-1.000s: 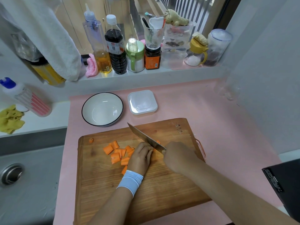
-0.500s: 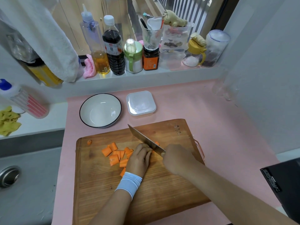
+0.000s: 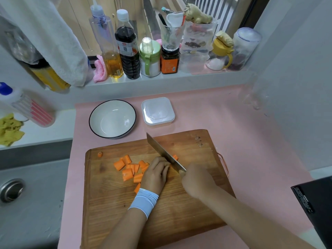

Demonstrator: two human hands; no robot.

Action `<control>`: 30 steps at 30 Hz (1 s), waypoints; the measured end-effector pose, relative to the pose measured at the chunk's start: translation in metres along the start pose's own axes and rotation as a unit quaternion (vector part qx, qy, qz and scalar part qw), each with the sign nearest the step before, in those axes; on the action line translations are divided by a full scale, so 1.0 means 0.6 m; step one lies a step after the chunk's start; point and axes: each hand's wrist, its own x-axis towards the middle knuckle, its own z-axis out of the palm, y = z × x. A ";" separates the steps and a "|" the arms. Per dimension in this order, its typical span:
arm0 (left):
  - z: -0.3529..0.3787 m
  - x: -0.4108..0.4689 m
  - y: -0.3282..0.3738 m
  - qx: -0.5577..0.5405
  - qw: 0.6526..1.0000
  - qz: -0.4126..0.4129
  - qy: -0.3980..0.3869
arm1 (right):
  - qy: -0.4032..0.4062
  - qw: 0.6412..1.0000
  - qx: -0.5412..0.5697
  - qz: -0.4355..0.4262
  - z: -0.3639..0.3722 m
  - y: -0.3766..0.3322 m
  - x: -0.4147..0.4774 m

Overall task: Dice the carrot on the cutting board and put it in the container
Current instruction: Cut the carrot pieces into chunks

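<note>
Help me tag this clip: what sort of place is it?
Most likely a home kitchen: a cutting board with carrot pieces, a sauce bottle and oil bottle on the window ledge, and a sink at left.

Wide view over a kitchen corner: a pale pink countertop [image 3: 242, 126] runs back to a white window ledge [image 3: 188, 79]. Soft daylight comes in through the window with pale vertical bars [image 3: 213, 8] behind it. That ledge is crowded: a tall clear bottle of amber oil [image 3: 112, 65], a dark sauce bottle with a white cap [image 3: 128, 51] just beside it, and an orange-labelled jar [image 3: 169, 63] further right. A plain grey-white wall [image 3: 301, 78] closes off the right side. On the left, a grey metal sink [image 3: 36, 212] sits below counter level, its round steel drain [image 3: 11, 190] at the edge of view. A white towel [image 3: 53, 36] hangs top left.
</note>
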 end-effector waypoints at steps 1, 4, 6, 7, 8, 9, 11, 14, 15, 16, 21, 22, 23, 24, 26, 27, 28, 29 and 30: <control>0.000 0.000 0.000 0.000 1.000 0.001 0.001 | 0.000 1.000 0.009 0.003 0.000 -0.002 0.003; 0.000 0.000 0.000 -0.007 1.000 -0.003 -0.003 | 0.002 1.000 0.023 0.003 -0.003 -0.006 0.012; -0.002 0.001 0.001 -0.018 1.000 -0.015 -0.013 | -0.002 1.000 0.026 -0.003 -0.007 -0.006 0.015; -0.003 0.003 0.003 -0.023 0.999 -0.025 -0.021 | -0.005 1.000 0.030 -0.007 -0.010 -0.005 0.015; -0.006 0.005 0.005 -0.026 0.998 -0.036 -0.033 | -0.008 0.999 0.035 -0.011 -0.012 -0.004 0.014; -0.008 0.008 0.006 -0.027 0.997 -0.048 -0.048 | -0.008 0.999 0.041 -0.014 -0.014 -0.002 0.014; -0.010 0.013 0.009 -0.033 0.994 -0.081 -0.071 | -0.011 0.998 0.057 -0.016 -0.018 0.000 0.014; -0.010 0.020 0.016 -0.040 0.988 -0.129 -0.079 | -0.008 0.997 0.075 -0.024 -0.024 0.004 0.013; -0.010 0.022 0.017 -0.038 0.985 -0.142 -0.085 | -0.002 0.996 0.082 -0.028 -0.026 0.005 0.013; -0.010 0.025 0.017 -0.036 0.983 -0.156 -0.093 | 0.007 0.996 0.084 -0.029 -0.030 0.005 0.013; -0.022 0.043 0.012 -0.005 0.975 -0.160 -0.155 | 0.057 0.995 0.072 -0.035 -0.042 0.013 0.025; -0.027 0.048 0.010 0.006 0.973 -0.158 -0.168 | 0.064 0.995 0.071 -0.036 -0.043 0.016 0.029; -0.032 0.052 0.008 0.018 0.971 -0.157 -0.178 | 0.070 0.995 0.067 -0.037 -0.043 0.020 0.032; -0.037 0.057 0.004 0.029 0.969 -0.158 -0.186 | 0.076 0.995 0.060 -0.038 -0.043 0.024 0.035; -0.049 0.067 -0.003 0.073 0.963 -0.161 -0.203 | 0.092 0.994 0.044 -0.045 -0.042 0.031 0.037; -0.056 0.072 -0.007 0.106 0.958 -0.162 -0.214 | 0.099 0.993 0.032 -0.050 -0.041 0.034 0.036; -0.062 0.076 -0.012 0.135 0.951 -0.163 -0.225 | 0.106 0.993 0.014 -0.057 -0.041 0.037 0.034; -0.067 0.080 -0.018 0.156 0.947 -0.162 -0.231 | 0.115 0.991 -0.009 -0.065 -0.041 0.040 0.031; -0.070 0.082 -0.025 0.172 0.944 -0.158 -0.232 | 0.126 0.989 -0.031 -0.075 -0.042 0.043 0.027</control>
